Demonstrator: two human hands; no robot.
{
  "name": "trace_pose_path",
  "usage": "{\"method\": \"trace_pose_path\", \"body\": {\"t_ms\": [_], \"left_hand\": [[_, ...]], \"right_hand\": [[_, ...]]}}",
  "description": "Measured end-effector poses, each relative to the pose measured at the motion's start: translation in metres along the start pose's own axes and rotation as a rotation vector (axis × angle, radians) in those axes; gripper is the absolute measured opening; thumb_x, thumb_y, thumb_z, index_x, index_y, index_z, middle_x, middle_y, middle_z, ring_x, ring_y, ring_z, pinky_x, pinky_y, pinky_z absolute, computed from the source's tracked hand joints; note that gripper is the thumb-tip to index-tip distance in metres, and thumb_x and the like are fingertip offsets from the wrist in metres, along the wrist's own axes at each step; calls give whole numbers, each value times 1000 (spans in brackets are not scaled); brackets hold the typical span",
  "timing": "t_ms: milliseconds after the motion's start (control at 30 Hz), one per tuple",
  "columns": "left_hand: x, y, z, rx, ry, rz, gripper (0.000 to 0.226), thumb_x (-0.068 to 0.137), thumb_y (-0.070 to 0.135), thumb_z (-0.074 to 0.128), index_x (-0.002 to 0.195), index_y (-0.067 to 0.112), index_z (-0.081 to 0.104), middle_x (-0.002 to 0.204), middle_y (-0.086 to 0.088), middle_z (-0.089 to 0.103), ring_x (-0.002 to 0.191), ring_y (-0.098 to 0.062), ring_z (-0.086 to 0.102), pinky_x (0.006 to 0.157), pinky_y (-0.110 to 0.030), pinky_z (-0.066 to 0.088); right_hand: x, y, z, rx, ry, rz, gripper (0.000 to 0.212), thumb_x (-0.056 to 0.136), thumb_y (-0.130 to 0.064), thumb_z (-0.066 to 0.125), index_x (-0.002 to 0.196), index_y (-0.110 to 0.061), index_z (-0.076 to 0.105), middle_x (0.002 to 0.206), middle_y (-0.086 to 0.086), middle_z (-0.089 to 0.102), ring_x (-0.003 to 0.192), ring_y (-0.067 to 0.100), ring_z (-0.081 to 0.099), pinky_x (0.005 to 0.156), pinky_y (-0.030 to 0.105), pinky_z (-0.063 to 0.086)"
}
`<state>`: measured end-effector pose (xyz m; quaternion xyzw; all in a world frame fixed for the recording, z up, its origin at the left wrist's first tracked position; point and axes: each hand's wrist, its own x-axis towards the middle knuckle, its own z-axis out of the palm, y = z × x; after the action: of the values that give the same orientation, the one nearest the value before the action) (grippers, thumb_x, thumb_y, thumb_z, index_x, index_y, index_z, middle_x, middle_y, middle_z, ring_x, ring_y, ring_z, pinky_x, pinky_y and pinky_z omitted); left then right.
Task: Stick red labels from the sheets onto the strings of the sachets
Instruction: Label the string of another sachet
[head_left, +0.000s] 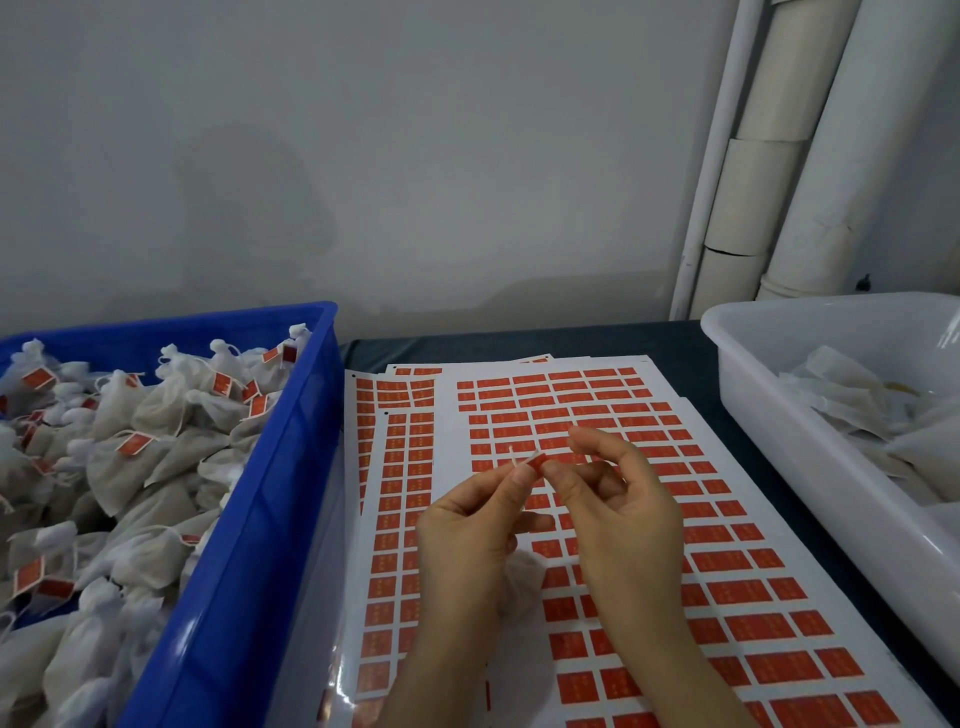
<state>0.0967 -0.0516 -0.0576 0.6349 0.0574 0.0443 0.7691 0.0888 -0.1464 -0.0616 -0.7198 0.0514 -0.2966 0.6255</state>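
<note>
Over the sheets (451, 457), the left hand (467, 535) pinches the string (512, 455) with its end pointing up, while the right hand (621, 504) pinches a red label (535, 461) crosswise against the string's right side, likely to fold round it; the sachet (524, 574) hangs under the left palm.

We see white sheets (452, 415) gridded with rows of red labels (727, 561) on a dark surface (623, 340). The crate (260, 519) is bright blue, its sachets (119, 467) off-white, dotted with more red. The tub (779, 415) is white, the wall (363, 156) grey, the pipes (810, 208) cream.
</note>
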Motion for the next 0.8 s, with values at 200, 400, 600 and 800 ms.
{"method": "trace_pose_path", "body": {"t_ms": [200, 400, 600, 800], "left_hand": [[1, 0, -1, -23, -5, -7, 24, 60, 42, 67, 76, 26, 76, 75, 8, 74, 64, -10, 70, 46, -12, 47], [2, -1, -2, -4, -23, 25, 23, 65, 38, 66, 82, 25, 74, 80, 9, 74, 73, -9, 71, 62, -22, 49], [5, -4, -2, 47, 32, 96, 10, 68, 33, 69, 77, 30, 71, 74, 18, 72, 72, 1, 68, 50, -6, 48], [7, -10, -3, 191, 29, 213, 10, 81, 23, 68, 74, 30, 67, 72, 23, 68, 77, 6, 63, 55, -4, 48]], "right_hand": [[2, 0, 0, -110, -34, -25, 29, 65, -53, 58, 93, -48, 52, 96, -29, 54, 84, -9, 55, 58, -2, 41], [2, -3, -1, -62, -178, 40, 14, 69, -52, 54, 83, -49, 55, 78, -46, 56, 85, -22, 53, 59, -5, 38], [2, -1, -2, -41, -155, 29, 8, 70, -46, 55, 77, -44, 57, 75, -48, 55, 83, -25, 51, 58, -5, 37], [0, 2, 0, -38, -183, 4, 12, 70, -48, 55, 81, -44, 59, 82, -45, 57, 88, -20, 53, 59, -3, 39]]}}
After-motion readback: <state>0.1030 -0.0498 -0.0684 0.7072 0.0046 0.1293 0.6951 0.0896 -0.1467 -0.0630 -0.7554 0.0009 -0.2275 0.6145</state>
